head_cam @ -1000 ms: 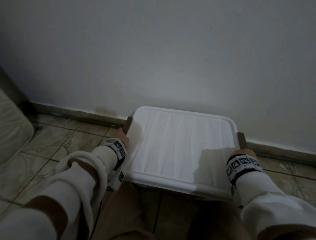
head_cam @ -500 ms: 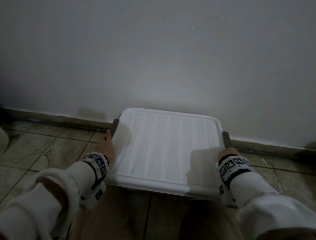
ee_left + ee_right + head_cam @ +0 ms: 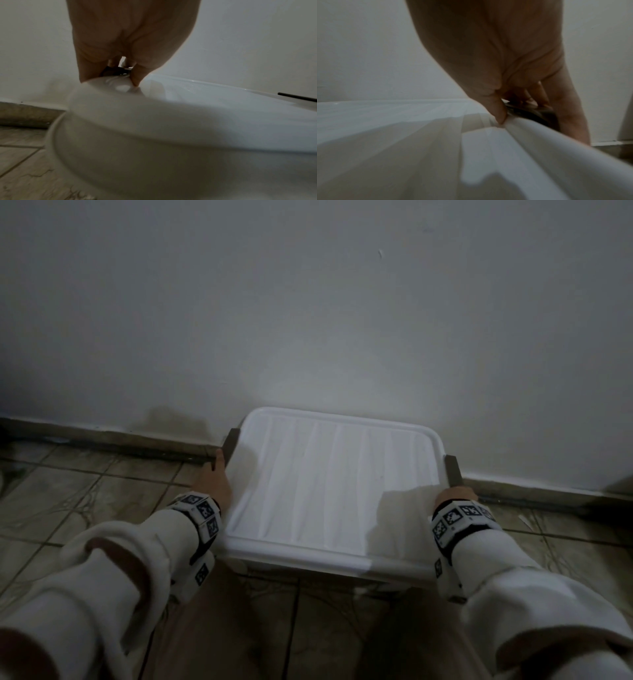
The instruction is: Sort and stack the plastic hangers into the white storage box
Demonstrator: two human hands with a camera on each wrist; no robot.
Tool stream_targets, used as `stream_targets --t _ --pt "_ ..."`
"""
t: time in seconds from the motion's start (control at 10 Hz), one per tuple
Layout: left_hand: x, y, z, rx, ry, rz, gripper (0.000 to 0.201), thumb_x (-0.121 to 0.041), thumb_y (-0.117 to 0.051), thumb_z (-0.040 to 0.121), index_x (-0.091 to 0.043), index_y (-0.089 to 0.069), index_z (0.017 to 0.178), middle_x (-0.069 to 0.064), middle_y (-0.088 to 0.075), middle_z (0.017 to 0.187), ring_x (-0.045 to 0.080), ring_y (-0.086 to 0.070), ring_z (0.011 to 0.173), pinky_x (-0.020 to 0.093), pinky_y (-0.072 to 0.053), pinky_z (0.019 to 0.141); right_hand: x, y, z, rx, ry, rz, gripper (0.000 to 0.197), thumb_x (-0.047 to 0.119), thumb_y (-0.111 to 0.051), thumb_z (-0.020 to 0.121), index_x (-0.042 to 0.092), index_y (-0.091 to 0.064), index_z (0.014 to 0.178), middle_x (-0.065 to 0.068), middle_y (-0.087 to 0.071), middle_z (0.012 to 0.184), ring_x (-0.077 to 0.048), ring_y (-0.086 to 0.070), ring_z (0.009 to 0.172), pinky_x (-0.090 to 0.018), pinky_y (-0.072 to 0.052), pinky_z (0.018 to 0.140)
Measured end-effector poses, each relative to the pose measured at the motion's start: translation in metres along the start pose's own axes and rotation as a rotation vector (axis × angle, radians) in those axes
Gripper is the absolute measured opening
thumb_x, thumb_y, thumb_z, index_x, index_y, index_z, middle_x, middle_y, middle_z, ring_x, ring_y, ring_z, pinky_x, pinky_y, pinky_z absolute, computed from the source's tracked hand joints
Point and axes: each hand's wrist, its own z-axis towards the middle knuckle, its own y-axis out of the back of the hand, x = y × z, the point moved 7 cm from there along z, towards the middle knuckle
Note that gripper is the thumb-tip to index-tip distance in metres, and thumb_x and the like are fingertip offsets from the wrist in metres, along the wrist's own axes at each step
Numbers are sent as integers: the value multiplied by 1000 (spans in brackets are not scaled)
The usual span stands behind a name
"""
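The white storage box (image 3: 329, 558) sits on the tiled floor against the wall with its ribbed white lid (image 3: 335, 474) on top. A dark latch handle (image 3: 230, 441) stands at its left side and another (image 3: 454, 470) at its right. My left hand (image 3: 214, 479) grips the left edge by that handle, thumb on the lid rim (image 3: 137, 79). My right hand (image 3: 454, 494) grips the right edge, thumb pressed on the lid (image 3: 500, 116), fingers curled over the dark handle (image 3: 532, 112). No hangers are visible.
The white wall (image 3: 308, 320) rises directly behind the box, with a brown skirting board (image 3: 102, 436) along its foot. Beige cracked floor tiles (image 3: 85, 501) spread to the left and right. My knees (image 3: 222, 628) are just in front of the box.
The view has swung left to right and the cushion at the left has left the frame. Both hands stay on the box's sides, and the box sits closer to the wall.
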Motion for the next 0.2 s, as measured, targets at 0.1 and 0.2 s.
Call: stream_targets --t 0.1,0.2 --pt "0 0 -2 16 22 17 63 -19 -30 100 -13 7 150 18 -10 154 33 -18 141 41 -18 114 0 1 -2 58 94 -44 28 8 -39 97 -1 -51 120 -19 -57 122 -30 -56 112 -30 -42 78" --pt "-13 8 0 -45 2 22 67 -14 -39 96 -11 1 149 17 -6 154 36 -18 139 46 -22 113 6 14 -8 -10 155 -88 24 9 -38 97 -3 -48 115 -20 -56 120 -32 -57 110 -35 -45 84"
